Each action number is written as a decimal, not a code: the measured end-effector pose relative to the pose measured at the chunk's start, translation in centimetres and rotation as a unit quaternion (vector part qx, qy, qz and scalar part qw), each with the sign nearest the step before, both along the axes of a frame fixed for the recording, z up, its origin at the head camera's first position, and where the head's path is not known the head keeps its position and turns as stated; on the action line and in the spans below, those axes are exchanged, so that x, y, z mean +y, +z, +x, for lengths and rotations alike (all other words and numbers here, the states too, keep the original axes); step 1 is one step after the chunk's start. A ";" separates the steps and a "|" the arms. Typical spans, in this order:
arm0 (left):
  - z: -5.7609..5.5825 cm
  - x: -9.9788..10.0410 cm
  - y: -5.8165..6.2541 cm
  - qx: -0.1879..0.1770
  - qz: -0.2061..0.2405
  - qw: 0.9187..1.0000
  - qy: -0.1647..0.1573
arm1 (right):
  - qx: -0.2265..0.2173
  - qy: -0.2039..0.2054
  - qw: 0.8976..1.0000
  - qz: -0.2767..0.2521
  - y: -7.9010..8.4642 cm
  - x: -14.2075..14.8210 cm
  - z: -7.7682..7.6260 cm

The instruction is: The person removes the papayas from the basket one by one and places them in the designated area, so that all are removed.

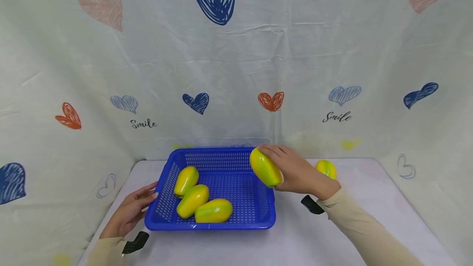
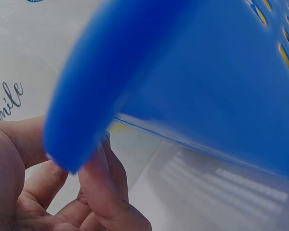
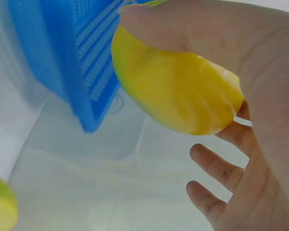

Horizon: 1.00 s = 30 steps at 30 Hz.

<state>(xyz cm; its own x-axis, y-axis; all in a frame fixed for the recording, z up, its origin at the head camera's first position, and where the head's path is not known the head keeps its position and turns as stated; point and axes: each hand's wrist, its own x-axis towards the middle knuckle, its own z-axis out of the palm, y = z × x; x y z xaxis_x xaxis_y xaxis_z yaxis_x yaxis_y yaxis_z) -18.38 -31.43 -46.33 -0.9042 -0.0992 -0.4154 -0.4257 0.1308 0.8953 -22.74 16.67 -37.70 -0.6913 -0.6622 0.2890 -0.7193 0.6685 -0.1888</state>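
Note:
A blue plastic basket (image 1: 207, 226) with slotted walls stands on the table. Three glossy yellow-green papayas lie in its left half: one papaya (image 1: 186, 180) at the back, another papaya (image 1: 194, 201) in the middle, a third papaya (image 1: 214, 211) at the front. My left hand (image 1: 131, 208) pinches the basket's left rim (image 2: 82, 110) between thumb and fingers. Over the right rim, my right hand (image 1: 297, 170) grips another papaya (image 1: 264, 168), tilted and off the table. In the right wrist view, the thumb lies across this papaya (image 3: 173, 91), and two fingers stand free of it.
One more papaya (image 1: 326, 169) rests on the white table (image 1: 354, 192) behind my right wrist, partly hidden by it. A pale cloth (image 1: 236, 60) printed with hearts hangs behind the basket and along both sides. Black wrist mounts (image 1: 136, 243) sit under both wrists.

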 end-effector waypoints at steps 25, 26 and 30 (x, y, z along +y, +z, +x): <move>-0.1 -0.1 0.1 -0.004 0.001 1.000 -0.002 | -0.026 -0.124 0.990 -0.057 -4.1 11.6 3.5; -0.1 -0.1 0.1 -0.004 0.001 1.000 -0.002 | -0.027 -0.129 0.990 -0.057 -4.2 12.1 3.6; -0.1 -0.1 0.1 -0.004 0.000 1.000 -0.001 | -0.048 -0.154 0.986 -0.051 -4.7 13.7 3.9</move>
